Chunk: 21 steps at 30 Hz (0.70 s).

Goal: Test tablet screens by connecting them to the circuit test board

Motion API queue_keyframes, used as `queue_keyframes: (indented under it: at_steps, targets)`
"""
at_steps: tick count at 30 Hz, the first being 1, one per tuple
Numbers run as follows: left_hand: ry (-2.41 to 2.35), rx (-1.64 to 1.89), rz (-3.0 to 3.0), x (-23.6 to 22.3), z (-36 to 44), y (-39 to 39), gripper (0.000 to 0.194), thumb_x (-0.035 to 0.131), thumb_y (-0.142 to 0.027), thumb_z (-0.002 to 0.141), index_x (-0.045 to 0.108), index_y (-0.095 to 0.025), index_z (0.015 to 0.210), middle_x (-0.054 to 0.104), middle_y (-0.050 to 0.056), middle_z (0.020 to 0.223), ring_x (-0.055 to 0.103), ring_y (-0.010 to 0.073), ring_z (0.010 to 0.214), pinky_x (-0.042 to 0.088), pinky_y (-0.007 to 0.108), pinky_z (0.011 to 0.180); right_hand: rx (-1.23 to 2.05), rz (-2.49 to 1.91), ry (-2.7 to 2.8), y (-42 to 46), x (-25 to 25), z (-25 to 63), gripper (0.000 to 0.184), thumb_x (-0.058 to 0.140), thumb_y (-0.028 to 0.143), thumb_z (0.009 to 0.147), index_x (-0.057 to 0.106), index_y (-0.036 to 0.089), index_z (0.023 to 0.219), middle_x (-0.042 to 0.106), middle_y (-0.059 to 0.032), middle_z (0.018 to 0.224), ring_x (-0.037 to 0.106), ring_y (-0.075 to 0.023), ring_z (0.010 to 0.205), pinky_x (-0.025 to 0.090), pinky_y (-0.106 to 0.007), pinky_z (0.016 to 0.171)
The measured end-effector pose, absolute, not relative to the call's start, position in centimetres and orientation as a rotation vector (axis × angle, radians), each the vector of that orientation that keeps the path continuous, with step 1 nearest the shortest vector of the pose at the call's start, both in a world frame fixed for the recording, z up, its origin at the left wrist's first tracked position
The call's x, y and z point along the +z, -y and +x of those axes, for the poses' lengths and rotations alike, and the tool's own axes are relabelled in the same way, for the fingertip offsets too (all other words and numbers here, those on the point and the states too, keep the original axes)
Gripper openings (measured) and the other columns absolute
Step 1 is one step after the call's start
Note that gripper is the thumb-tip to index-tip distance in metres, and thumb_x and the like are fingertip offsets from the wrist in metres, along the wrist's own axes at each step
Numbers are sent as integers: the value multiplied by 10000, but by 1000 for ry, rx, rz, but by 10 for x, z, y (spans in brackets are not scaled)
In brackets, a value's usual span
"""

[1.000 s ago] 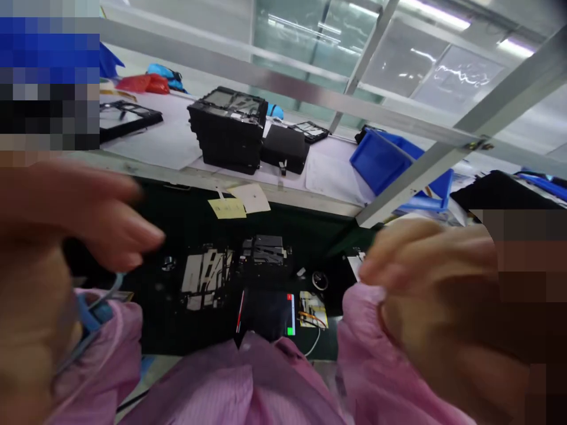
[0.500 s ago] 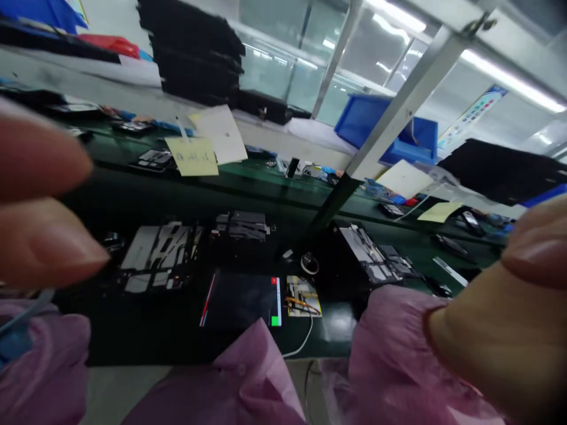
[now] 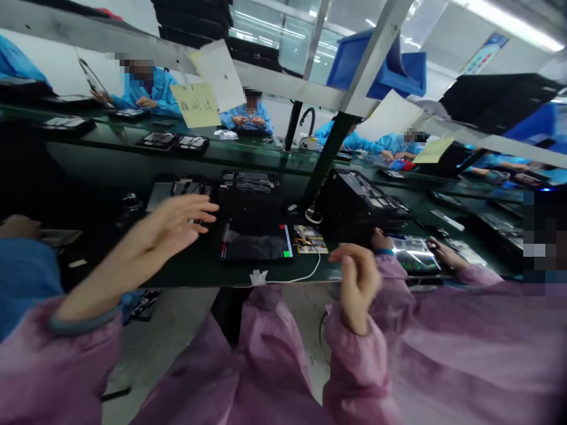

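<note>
on the head feed i had the left hand (image 3: pixel 172 221) spread wide and empty, its fingertips just beside a black tray (image 3: pixel 248 200). the right hand (image 3: pixel 357 280) was narrow, loosely curled on nothing, near a circuit board (image 3: pixel 310 239). a dark tablet (image 3: pixel 256 248) lay flat between both hands, left of the board.

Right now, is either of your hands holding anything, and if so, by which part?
Nothing is held: the left hand is open with its fingers spread, and the right hand is loosely curled with nothing visible in it.
</note>
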<state>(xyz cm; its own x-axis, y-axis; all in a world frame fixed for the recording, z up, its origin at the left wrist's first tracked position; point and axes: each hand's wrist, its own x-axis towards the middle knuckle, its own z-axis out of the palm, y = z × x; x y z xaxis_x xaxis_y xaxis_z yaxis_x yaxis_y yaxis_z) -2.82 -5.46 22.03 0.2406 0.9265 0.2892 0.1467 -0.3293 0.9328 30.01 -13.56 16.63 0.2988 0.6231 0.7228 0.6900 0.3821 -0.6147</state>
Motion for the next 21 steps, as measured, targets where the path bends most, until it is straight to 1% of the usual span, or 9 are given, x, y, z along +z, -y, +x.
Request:
queue_keyframes:
  at_steps: [2,3,5,7,9,11,13,17,21]
  targets:
    - [-1002,1021,1623,182,-18,33,482,696,-452,725,622,-299,1176,629,70,1259,567,299,1179,436,424,1021,-71,-1415,1496,116,117,301,212,438,301,951,636,245,1002,657,-53,878,630,-215,846,523,-374,758]
    - [-1055,971,1578,159,-14,19,493,701,-454,715,616,-270,1165,631,87,1252,561,297,1191,402,429,1053,-59,-1471,1597,107,92,302,226,454,299,941,647,239,1043,659,-78,993,614,-232,960,513,-400,841]
    - [-1202,924,1541,112,-7,-7,489,646,-455,742,584,-215,1164,617,118,1271,548,293,1215,375,459,1072,-104,-1551,1714,90,49,302,261,517,317,909,665,223,1103,593,-115,1211,528,-277,1147,446,-474,979]
    - [-1326,902,1528,71,-3,-27,482,574,-435,791,545,-183,1201,578,141,1326,536,282,1237,363,463,1080,-144,-1598,1754,81,21,302,274,527,313,910,673,222,1123,524,-117,1323,426,-305,1264,386,-518,1038]
    - [-1395,912,1526,42,1,-41,481,542,-430,812,525,-178,1221,551,151,1359,523,276,1258,367,454,1079,-154,-1601,1753,79,7,302,298,510,305,925,651,234,1177,470,-106,1388,358,-306,1320,354,-530,1064]
    - [-1437,924,1510,24,5,-52,485,534,-434,822,512,-185,1237,539,154,1376,509,272,1277,363,445,1083,-140,-1588,1712,80,3,302,347,484,297,940,589,243,1266,439,-101,1417,351,-288,1328,348,-523,1072]
    - [-1457,925,1486,13,10,-63,506,520,-436,834,487,-180,1269,538,166,1378,497,269,1292,347,437,1096,-126,-1587,1637,82,4,304,378,463,287,950,536,239,1318,463,-110,1387,398,-267,1288,373,-505,1054]
    - [-1428,916,1477,3,22,-87,574,491,-458,858,417,-173,1351,535,179,1385,474,265,1316,332,423,1108,-137,-1613,1481,81,11,314,333,445,260,954,558,215,1264,560,-115,1232,503,-239,1170,438,-445,985]
    - [-1341,969,1427,1,29,-99,542,531,-460,841,460,-230,1326,557,133,1379,467,263,1323,336,438,1113,-238,-1646,1367,64,26,343,310,410,226,949,590,200,1200,596,-111,1142,549,-230,1093,457,-413,935]
